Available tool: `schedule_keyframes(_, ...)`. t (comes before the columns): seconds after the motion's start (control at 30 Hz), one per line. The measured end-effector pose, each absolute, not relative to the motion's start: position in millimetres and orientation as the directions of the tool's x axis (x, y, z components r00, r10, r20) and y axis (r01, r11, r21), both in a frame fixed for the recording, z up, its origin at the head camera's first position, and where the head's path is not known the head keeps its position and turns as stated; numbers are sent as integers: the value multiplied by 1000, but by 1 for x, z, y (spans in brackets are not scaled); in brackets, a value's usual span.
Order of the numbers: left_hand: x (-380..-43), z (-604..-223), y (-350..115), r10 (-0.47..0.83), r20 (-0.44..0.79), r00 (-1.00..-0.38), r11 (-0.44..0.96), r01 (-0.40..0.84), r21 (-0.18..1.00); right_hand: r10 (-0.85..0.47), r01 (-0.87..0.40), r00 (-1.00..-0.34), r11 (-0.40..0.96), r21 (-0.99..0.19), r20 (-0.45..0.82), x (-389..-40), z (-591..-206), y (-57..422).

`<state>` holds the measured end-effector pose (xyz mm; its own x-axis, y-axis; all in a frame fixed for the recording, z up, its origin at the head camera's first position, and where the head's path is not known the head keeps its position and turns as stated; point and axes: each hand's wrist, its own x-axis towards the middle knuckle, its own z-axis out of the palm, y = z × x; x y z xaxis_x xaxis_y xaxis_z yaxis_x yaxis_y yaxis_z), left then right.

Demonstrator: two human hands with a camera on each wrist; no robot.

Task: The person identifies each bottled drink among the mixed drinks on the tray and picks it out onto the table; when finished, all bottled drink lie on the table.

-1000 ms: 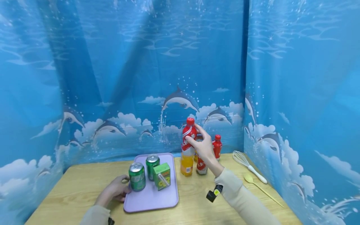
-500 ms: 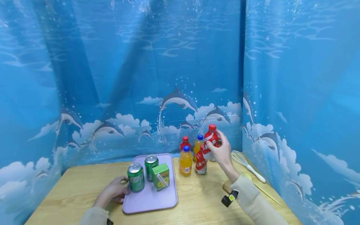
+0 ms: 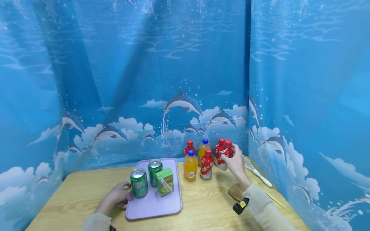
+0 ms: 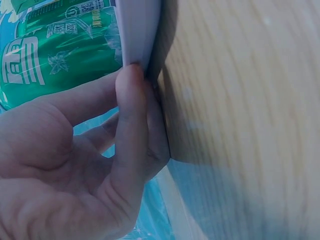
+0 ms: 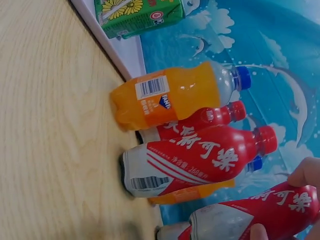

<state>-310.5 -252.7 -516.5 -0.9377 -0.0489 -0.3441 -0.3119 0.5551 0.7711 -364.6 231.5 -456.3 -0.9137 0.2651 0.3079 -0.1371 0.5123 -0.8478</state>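
Observation:
My left hand [image 3: 119, 195] pinches the left rim of a lilac tray [image 3: 154, 210], beside the nearer green drink can [image 3: 139, 184]. Another green can [image 3: 154, 168] and a green juice box with a straw [image 3: 165, 186] stand on the tray. At the back right, my right hand [image 3: 236, 163] grips a red cola bottle [image 5: 272, 215] between thumb and fingers, with the bottle's base low over the table. Right behind it stands another red bottle [image 3: 218, 148], partly hidden. To the left is a red bottle [image 3: 206, 165] on the table.
Orange soda bottles with blue caps [image 3: 190, 166] and a further red bottle [image 3: 189, 147] stand left of the right hand. A white-handled whisk [image 3: 260, 175], a thin yellow handle [image 3: 277, 200] and a brown wooden piece [image 3: 236, 192] lie at the right. A dolphin-print curtain [image 3: 156, 80] closes off the back.
My right hand has carried the red bottle rightward and down, from in front of an orange bottle to beside another red bottle. The left hand has stayed at the tray rim.

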Motion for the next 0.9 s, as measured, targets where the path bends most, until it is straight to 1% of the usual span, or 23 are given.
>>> schedule_keyframes(0.2, -310, -519, -252, -42, -331, -943, 545, -299, 783, 267, -78, -928, 543, -836, 260, -370, -471, 234)
schedule_keyframes(0.57, -310, -519, -250, -35, -325, -945, 535, -293, 793, 286, -20, -933, 563, -826, 218, -376, -488, 239)
schedule_keyframes(0.9, -309, -519, -250, -31, -325, -945, 527, -292, 798, 281, -23, -931, 590, -807, 232, -380, -491, 237)
